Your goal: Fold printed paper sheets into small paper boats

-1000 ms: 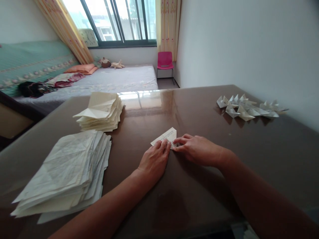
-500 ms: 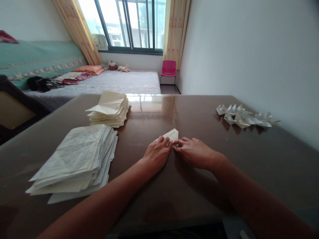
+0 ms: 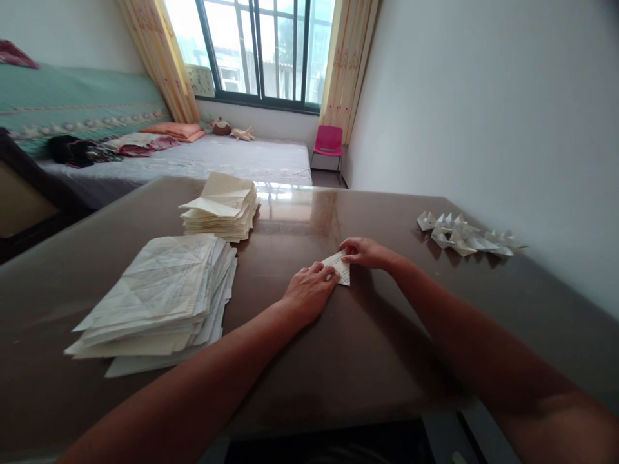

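Observation:
A small folded piece of printed paper (image 3: 344, 273) lies on the brown table (image 3: 290, 380), in front of me near the middle. My left hand (image 3: 311, 290) rests over its left part, the fingers together and pressing it down. At the paper's upper right corner, my right hand (image 3: 366, 252) pinches the edge between thumb and fingers. The paper's left part is hidden beneath my left hand.
A large stack of creased sheets (image 3: 159, 290) lies at the left, with a smaller cream stack (image 3: 222, 206) behind it. Several folded paper shapes (image 3: 461, 235) stand at the right. A bed (image 3: 261, 158) and pink chair (image 3: 329, 140) are beyond the table.
My right hand has moved from the paper's lower right side up to its top right corner. More of the lower right part now shows. The view has tilted slightly.

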Available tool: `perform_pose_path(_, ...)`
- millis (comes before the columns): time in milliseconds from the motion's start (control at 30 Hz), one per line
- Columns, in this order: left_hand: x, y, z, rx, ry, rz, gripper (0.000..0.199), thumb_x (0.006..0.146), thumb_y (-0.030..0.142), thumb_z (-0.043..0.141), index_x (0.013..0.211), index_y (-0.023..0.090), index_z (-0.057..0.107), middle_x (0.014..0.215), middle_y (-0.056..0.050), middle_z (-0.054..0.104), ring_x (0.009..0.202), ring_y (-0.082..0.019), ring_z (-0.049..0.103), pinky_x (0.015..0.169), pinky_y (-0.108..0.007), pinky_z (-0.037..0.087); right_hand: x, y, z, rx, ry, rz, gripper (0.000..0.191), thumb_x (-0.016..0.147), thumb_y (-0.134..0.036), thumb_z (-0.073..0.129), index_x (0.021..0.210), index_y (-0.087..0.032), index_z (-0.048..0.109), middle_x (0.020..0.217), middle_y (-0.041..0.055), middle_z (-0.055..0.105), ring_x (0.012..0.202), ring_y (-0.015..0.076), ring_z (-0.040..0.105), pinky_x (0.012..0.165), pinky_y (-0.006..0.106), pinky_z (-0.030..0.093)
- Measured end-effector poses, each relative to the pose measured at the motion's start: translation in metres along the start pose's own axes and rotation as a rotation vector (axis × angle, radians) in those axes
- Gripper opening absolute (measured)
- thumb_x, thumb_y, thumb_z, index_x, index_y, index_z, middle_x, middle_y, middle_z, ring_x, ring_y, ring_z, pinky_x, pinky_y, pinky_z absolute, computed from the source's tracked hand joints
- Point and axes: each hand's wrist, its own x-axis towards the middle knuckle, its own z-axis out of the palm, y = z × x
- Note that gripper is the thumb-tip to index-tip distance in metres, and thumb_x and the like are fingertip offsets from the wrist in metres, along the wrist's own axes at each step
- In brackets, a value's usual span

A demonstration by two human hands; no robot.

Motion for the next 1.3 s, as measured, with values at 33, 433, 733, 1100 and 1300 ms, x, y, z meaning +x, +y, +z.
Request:
perform_pose_path(33, 0.0, -0.001, 0.0, -0.004, 0.013, 0.004, 0.031, 0.096, 0.027, 0.041, 0.125, 0.027, 0.049, 0.124, -0.003, 0.056, 0.113, -0.022, 0.046, 0.085, -0.035, 0.045, 0.002, 0.002, -0.001, 0.017, -0.027, 0.0, 0.031, 0.078, -0.031, 0.067, 0.105, -0.015, 0.064, 0.088, 0.0052, 0.069, 0.075, 0.0153, 0.061, 0.066, 0.024, 0.046)
perform_pose_path(433, 0.01, 0.005, -0.002, -0.015, 0.03, 0.105, 0.016, 0.093, 0.021, 0.048, 0.101, 0.017, 0.061, 0.103, -0.007, 0.062, 0.102, -0.023, 0.05, 0.085, -0.035, 0.045, 0.02, 0.001, -0.015, 0.086, -0.138, -0.039, 0.016, 0.07, -0.028, 0.07, 0.082, -0.018, 0.068, 0.072, -0.0016, 0.064, 0.065, 0.0117, 0.055, 0.058, 0.021, 0.038)
perform_pose_path(733, 0.01, -0.003, 0.001, -0.139, 0.19, -0.072, 0.03, 0.095, 0.025, 0.043, 0.121, 0.018, 0.054, 0.113, -0.008, 0.056, 0.104, -0.022, 0.05, 0.093, -0.036, 0.047, -0.023, 0.01, -0.012, 0.274, -0.05, 0.279, 0.015, 0.078, -0.03, 0.061, 0.08, -0.015, 0.059, 0.059, -0.0014, 0.059, 0.046, 0.0083, 0.049, 0.041, 0.019, 0.033)
perform_pose_path(1100, 0.01, -0.001, -0.002, 0.004, 0.073, 0.025, 0.023, 0.094, 0.021, 0.042, 0.109, 0.018, 0.06, 0.107, -0.009, 0.059, 0.1, -0.023, 0.051, 0.086, -0.035, 0.049, -0.081, -0.04, 0.014, 0.848, -0.047, 0.285, 0.029, 0.077, -0.038, 0.067, 0.096, -0.021, 0.054, 0.07, -0.0055, 0.057, 0.046, 0.0049, 0.054, 0.033, 0.012, 0.034)
perform_pose_path(1300, 0.007, -0.009, -0.002, -0.023, 0.033, -0.013, 0.019, 0.092, 0.023, 0.047, 0.101, 0.02, 0.064, 0.105, -0.007, 0.058, 0.098, -0.021, 0.052, 0.079, -0.029, 0.049, -0.09, -0.06, 0.022, 0.862, -0.259, 0.185, 0.045, 0.082, -0.051, 0.06, 0.117, -0.024, 0.05, 0.08, -0.0003, 0.066, 0.054, 0.0102, 0.062, 0.038, 0.016, 0.043)
